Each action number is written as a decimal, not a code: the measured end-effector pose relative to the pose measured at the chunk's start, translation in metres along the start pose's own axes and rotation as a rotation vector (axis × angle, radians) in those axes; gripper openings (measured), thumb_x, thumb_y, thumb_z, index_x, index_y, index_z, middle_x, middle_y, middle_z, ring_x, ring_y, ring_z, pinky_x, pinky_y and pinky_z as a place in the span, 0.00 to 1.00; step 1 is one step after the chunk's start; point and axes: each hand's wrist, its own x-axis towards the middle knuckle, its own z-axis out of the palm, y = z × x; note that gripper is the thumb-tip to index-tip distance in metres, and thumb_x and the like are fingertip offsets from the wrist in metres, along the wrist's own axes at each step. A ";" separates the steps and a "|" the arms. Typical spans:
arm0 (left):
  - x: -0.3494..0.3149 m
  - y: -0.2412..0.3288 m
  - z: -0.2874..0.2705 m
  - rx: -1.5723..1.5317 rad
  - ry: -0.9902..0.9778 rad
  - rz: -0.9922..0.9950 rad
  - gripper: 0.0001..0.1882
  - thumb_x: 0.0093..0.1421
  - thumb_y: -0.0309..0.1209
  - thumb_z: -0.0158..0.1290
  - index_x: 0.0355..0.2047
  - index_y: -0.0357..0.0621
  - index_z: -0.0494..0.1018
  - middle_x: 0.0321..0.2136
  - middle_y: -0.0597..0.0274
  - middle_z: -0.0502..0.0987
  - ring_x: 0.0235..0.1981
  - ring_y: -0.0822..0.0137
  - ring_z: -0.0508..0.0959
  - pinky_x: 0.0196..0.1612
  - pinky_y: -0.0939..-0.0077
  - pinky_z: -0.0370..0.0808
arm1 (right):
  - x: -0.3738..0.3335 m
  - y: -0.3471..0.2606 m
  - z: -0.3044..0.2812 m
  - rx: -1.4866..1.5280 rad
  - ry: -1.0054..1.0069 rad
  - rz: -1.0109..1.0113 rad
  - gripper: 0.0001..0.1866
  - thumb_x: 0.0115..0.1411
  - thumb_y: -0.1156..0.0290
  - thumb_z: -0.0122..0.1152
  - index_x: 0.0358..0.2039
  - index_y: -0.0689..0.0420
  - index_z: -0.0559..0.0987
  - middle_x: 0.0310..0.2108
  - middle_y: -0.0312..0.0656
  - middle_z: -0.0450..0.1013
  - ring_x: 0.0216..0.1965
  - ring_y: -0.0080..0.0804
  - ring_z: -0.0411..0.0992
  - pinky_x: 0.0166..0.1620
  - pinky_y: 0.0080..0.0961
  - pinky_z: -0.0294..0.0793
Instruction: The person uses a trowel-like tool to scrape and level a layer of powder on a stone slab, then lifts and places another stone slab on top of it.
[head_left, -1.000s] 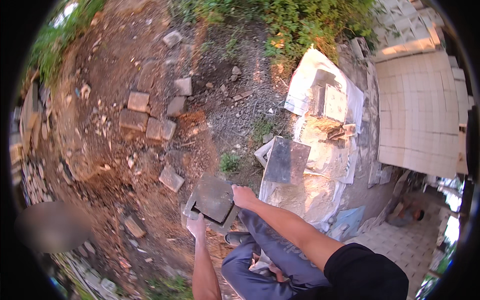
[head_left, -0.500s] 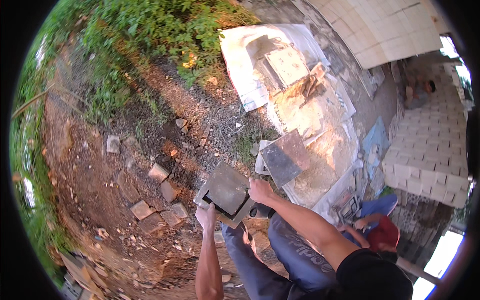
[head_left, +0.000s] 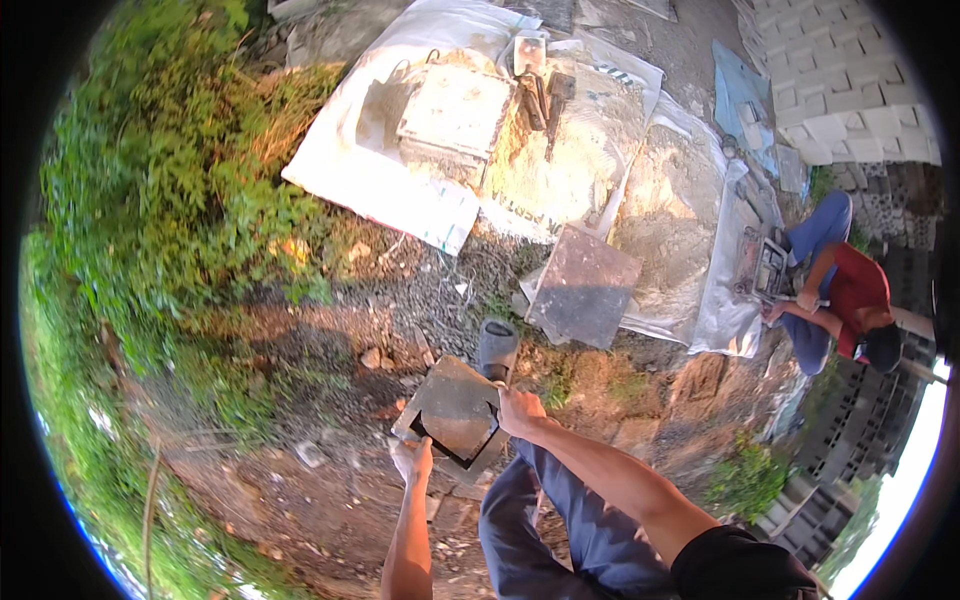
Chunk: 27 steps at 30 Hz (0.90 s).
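Observation:
In front of my legs, both hands carry a flat, square grey slab with a dark angular frame line near its lower side. My left hand grips the left lower edge, thumb on top. The right corner is held by my right hand, its fingers wrapped round the rim. What lies under the slab is hidden. Just beyond it, my foot in a dark grey shoe is on the ground.
A square, dark-stained plate lies by a white sheet bearing sandy powder, a pale square block and tools. At right, a person in red crouches over a metal frame. Stacked pale blocks stand behind. Bushes grow at left.
The view has swung to the right, and the crouching person now shows more fully. My shoe has come forward beyond the slab. Both hands keep their hold on it.

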 end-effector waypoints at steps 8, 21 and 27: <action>0.088 0.143 -0.070 0.159 0.057 0.252 0.20 0.42 0.39 0.59 0.29 0.33 0.75 0.25 0.43 0.78 0.30 0.48 0.79 0.37 0.60 0.75 | 0.056 -0.037 -0.080 0.218 0.103 0.119 0.20 0.51 0.63 0.57 0.39 0.65 0.68 0.26 0.56 0.74 0.29 0.53 0.75 0.33 0.43 0.77; 0.162 0.438 -0.039 0.069 -0.220 0.698 0.18 0.46 0.35 0.59 0.34 0.35 0.75 0.32 0.48 0.79 0.32 0.53 0.80 0.38 0.65 0.74 | 0.141 0.008 -0.282 0.301 0.343 0.361 0.22 0.50 0.64 0.57 0.42 0.65 0.68 0.27 0.56 0.75 0.32 0.54 0.75 0.37 0.44 0.75; 0.147 0.558 -0.001 0.302 -0.234 0.719 0.19 0.44 0.39 0.58 0.30 0.34 0.77 0.27 0.44 0.79 0.32 0.51 0.79 0.38 0.62 0.73 | 0.165 0.063 -0.359 0.347 0.417 0.446 0.21 0.51 0.64 0.57 0.41 0.66 0.70 0.29 0.57 0.74 0.32 0.54 0.75 0.37 0.43 0.75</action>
